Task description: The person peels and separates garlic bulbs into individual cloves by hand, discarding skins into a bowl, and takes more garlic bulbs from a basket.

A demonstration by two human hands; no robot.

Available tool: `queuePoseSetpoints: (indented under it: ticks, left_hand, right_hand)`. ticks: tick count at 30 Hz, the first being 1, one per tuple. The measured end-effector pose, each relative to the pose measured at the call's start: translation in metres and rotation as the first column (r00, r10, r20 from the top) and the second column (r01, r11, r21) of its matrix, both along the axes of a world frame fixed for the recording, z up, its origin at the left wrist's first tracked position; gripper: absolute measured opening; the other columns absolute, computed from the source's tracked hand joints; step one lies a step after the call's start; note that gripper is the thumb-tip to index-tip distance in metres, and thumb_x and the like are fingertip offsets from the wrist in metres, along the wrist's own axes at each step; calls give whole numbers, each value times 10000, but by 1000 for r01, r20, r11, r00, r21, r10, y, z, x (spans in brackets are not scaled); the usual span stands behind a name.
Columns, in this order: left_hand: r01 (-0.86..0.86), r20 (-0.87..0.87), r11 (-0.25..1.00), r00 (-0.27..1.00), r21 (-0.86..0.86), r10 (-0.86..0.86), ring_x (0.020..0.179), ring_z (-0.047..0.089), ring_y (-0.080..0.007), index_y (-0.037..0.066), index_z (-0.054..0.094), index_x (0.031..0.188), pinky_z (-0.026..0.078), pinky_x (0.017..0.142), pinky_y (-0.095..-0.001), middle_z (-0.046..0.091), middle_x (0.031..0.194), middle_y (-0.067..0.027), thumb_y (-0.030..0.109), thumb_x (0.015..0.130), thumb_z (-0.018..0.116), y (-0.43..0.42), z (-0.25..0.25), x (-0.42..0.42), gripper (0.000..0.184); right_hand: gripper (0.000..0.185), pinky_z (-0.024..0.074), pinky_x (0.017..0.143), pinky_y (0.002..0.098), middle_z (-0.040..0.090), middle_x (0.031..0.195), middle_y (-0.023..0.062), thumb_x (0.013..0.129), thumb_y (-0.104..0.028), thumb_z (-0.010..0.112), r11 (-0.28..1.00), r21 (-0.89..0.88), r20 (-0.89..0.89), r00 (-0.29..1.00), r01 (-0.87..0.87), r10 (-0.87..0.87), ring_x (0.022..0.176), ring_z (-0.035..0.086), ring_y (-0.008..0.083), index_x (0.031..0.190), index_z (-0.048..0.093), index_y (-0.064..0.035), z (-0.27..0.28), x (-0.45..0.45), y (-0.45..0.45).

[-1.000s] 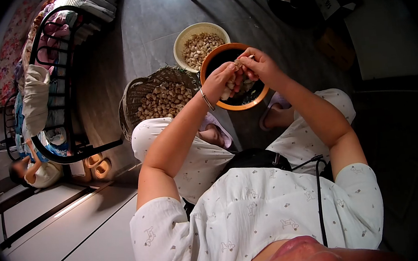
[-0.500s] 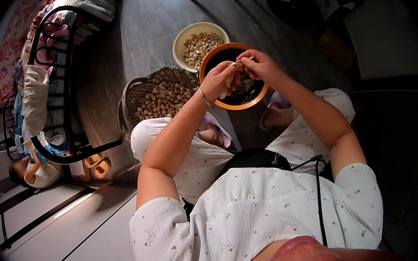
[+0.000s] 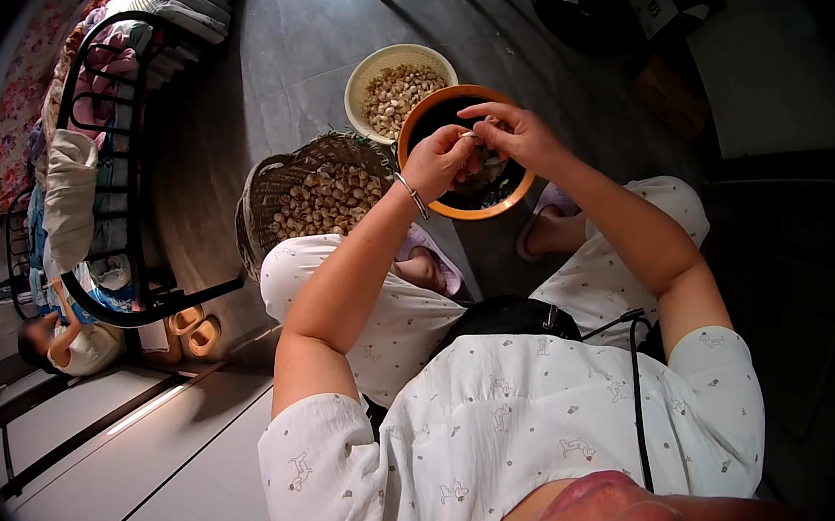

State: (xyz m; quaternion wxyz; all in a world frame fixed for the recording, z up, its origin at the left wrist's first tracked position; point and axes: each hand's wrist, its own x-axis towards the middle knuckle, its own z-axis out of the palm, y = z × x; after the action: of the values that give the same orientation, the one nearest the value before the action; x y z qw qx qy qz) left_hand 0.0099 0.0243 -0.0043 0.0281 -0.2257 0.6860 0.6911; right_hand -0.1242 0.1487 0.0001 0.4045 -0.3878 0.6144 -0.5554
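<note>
Over an orange-rimmed basin (image 3: 478,213) with a dark inside, my two hands meet. My left hand (image 3: 440,161) is closed, with a small pale garlic clove (image 3: 469,136) showing at the thumb and fingertip. My right hand (image 3: 524,140) pinches at the same clove from the other side, its index finger stretched over the top. Pale bits of skin lie in the basin under my fingers. To the left, a woven basket (image 3: 258,200) holds many garlic bulbs (image 3: 329,199). Behind it, a cream bowl (image 3: 355,93) holds loose garlic cloves (image 3: 402,96) and touches the basin.
My knees and slippered feet (image 3: 428,264) flank the basin on the grey floor (image 3: 303,61). At the left stands a black metal bed frame (image 3: 134,167) with bedding. Another person (image 3: 79,343) is beside it, near tan slippers (image 3: 204,336). Boxes (image 3: 649,2) sit at the right back.
My right hand's fingers have shifted, the index finger now reaching further left. My left hand has turned slightly, and the pale piece that hung below its fingers is no longer visible.
</note>
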Motion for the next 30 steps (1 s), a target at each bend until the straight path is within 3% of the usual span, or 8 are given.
queuePoseSetpoints:
  ticks: [9, 15, 16, 18, 21, 25, 27, 30]
  left_hand:
    - [46, -54, 999, 997, -11, -47, 582, 508, -32, 81, 560, 1009, 393, 460, -166, 626, 743, 22, 263, 940, 499, -1, -2, 1, 203]
    - [63, -87, 996, 994, -60, -68, 587, 506, -28, 78, 558, 1004, 392, 464, -163, 641, 755, 16, 227, 930, 518, 1, -4, 0, 171]
    - [58, -96, 996, 993, -63, -63, 589, 506, -28, 76, 560, 997, 392, 467, -166, 645, 760, 15, 217, 925, 524, 1, -3, 0, 162]
    - [52, -104, 996, 993, -67, -59, 591, 506, -29, 74, 561, 991, 393, 469, -169, 648, 764, 15, 207, 921, 531, 3, 2, 0, 153]
    - [31, -125, 999, 992, -20, -33, 609, 530, -44, 36, 553, 945, 419, 531, -190, 652, 750, -23, 132, 899, 542, 5, 10, -1, 107]
    - [3, -164, 999, 986, -51, -12, 585, 496, -28, 70, 569, 990, 390, 474, -175, 666, 798, 10, 191, 901, 559, 3, 6, 0, 151]
    - [-7, -138, 998, 990, -66, -2, 581, 493, -27, 69, 569, 993, 389, 474, -174, 668, 802, 9, 192, 899, 562, 2, 6, 0, 155]
    - [-16, -140, 998, 990, -57, 7, 581, 491, -26, 68, 569, 996, 390, 474, -173, 670, 802, 14, 194, 896, 566, 1, 6, 1, 161]
  right_hand:
    - [152, 430, 561, 258, 589, 715, 25, 894, -168, 586, 997, -69, -236, 970, 42, -58, 610, 529, 89, 900, 582, -16, -9, 5, -2]
    - [173, 432, 544, 264, 580, 697, 38, 901, -179, 568, 992, -104, -355, 929, 76, -108, 585, 539, 112, 874, 552, -9, -12, 9, -2]
    - [173, 432, 544, 264, 580, 697, 38, 901, -179, 568, 992, -104, -354, 929, 77, -109, 585, 539, 112, 874, 552, -9, -14, 8, -2]
    - [134, 417, 538, 196, 554, 703, -4, 924, -173, 543, 998, 14, -89, 994, 69, -67, 601, 503, 42, 910, 553, -40, -16, 4, -3]
    - [134, 397, 505, 178, 535, 669, -20, 933, -177, 526, 995, 42, 147, 984, 94, -99, 552, 476, 28, 902, 543, -48, -20, -3, -4]
    - [120, 403, 485, 193, 543, 667, -1, 910, -143, 546, 994, 33, 82, 991, 106, -108, 526, 477, 54, 919, 579, -28, -29, -12, -5]
    - [175, 407, 491, 190, 538, 669, -8, 906, -147, 553, 995, 59, -29, 996, 85, -83, 536, 474, 50, 1032, 593, -32, -22, -11, -1]
    - [219, 403, 497, 194, 539, 681, -20, 900, -154, 564, 997, 43, 16, 998, 65, -66, 554, 481, 43, 1082, 603, -37, -6, -3, 0]
